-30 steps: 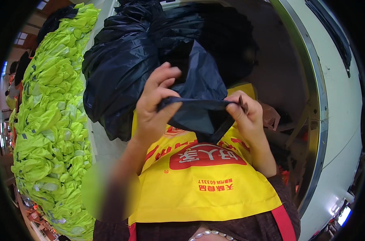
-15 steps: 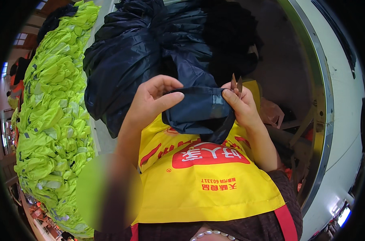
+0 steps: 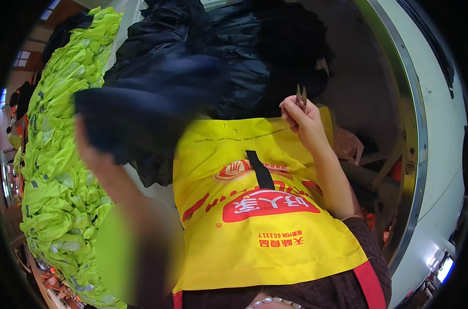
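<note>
My left hand point(image 3: 94, 147), blurred by motion, is out at the left, holding a dark navy cloth piece point(image 3: 141, 108) that is blurred too. Its fingers are mostly hidden by the cloth, which swings in front of the heap of dark garments point(image 3: 239, 56). On the right, above my lap, my right hand point(image 3: 305, 116) is closed around thread snips point(image 3: 301, 95), their two pointed blades sticking up. A short black strip point(image 3: 260, 170) lies on the yellow apron point(image 3: 296, 262) over my lap.
A long pile of bright yellow-green garments point(image 3: 64, 165) runs down the left side. To the right, a curved metal edge point(image 3: 406, 118) borders a pale green surface point(image 3: 440, 170). Pinkish crumpled material point(image 3: 347, 144) sits beyond my right forearm.
The navy cloth has left my lap and moved up and left with my left hand. My right hand has let go of it and keeps the snips. The black strip now shows on the apron.
</note>
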Tool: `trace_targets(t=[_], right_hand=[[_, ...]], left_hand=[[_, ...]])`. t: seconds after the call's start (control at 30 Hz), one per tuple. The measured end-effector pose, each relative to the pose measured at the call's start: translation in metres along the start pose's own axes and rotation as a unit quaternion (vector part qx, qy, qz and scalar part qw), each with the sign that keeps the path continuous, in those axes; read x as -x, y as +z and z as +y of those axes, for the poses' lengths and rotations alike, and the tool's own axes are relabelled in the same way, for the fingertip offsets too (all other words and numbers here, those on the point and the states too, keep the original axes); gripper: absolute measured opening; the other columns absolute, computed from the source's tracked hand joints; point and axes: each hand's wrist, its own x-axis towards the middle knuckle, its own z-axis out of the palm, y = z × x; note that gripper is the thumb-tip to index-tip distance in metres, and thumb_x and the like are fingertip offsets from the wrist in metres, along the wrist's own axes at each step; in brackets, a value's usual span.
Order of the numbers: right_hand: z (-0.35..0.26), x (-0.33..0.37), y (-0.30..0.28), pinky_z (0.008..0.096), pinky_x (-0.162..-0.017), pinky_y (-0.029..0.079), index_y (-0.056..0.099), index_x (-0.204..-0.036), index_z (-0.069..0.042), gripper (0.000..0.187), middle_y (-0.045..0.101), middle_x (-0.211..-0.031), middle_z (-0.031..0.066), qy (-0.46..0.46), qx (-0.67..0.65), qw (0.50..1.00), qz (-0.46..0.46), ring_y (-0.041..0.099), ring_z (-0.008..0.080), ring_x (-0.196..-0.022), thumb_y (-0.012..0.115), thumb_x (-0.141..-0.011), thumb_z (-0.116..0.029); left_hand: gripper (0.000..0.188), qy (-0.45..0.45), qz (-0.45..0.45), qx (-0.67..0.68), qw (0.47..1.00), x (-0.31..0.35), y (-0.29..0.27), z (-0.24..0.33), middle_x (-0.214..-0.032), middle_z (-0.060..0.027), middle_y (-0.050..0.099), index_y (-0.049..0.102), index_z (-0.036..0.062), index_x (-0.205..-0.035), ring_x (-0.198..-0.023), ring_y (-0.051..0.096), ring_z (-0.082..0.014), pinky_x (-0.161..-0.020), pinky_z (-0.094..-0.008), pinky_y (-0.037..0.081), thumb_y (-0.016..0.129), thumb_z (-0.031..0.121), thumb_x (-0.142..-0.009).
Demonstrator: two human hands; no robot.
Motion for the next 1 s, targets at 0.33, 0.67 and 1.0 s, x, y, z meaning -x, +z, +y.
trace_targets(t=[0.33, 0.67, 1.0], right_hand=[[0.104, -0.122, -0.083, 0.0363, -0.073, 0.048, 0.057, -0.089, -0.006, 0.022, 0.055, -0.104, 0.0101, -0.149, 0.551, 0.787, 0.233, 0.058, 0.0294, -0.086, 0.069, -0.072, -0.014], [0.049, -0.125, -0.117, 0.0335, -0.057, 0.045, 0.056, -0.075, -0.006, 0.020, 0.055, -0.060, 0.0042, -0.022, 0.616, 0.787, -0.002, 0.056, 0.0219, -0.060, 0.058, -0.084, -0.023], [-0.037, -0.068, -0.011, 0.0145, -0.035, 0.020, 0.047, -0.071, -0.016, 0.020, 0.040, -0.054, -0.0071, 0.235, -0.014, 0.971, -0.045, 0.028, 0.0017, -0.039, 0.059, -0.084, -0.025]], left_hand=[[0.044, -0.002, 0.562, -0.071, 0.824, 0.012, -0.360, -0.006, -0.120, -0.0215, 0.050, 0.046, -0.0009, -0.122, -0.107, 0.050, -0.0319, -0.095, -0.0396, 0.038, 0.036, 0.026, -0.089], [0.034, 0.386, 0.623, -0.420, 0.535, 0.066, -0.232, 0.005, -0.109, -0.0201, 0.054, 0.048, -0.0090, -0.112, -0.094, 0.053, -0.0292, -0.087, -0.0379, 0.041, 0.043, 0.013, -0.086], [0.042, -0.343, -0.169, -0.465, 0.798, 0.025, 0.067, -0.155, -0.107, -0.0112, 0.057, 0.050, 0.0002, -0.116, -0.097, 0.056, -0.0183, -0.084, -0.0287, 0.045, 0.063, 0.015, -0.079]])
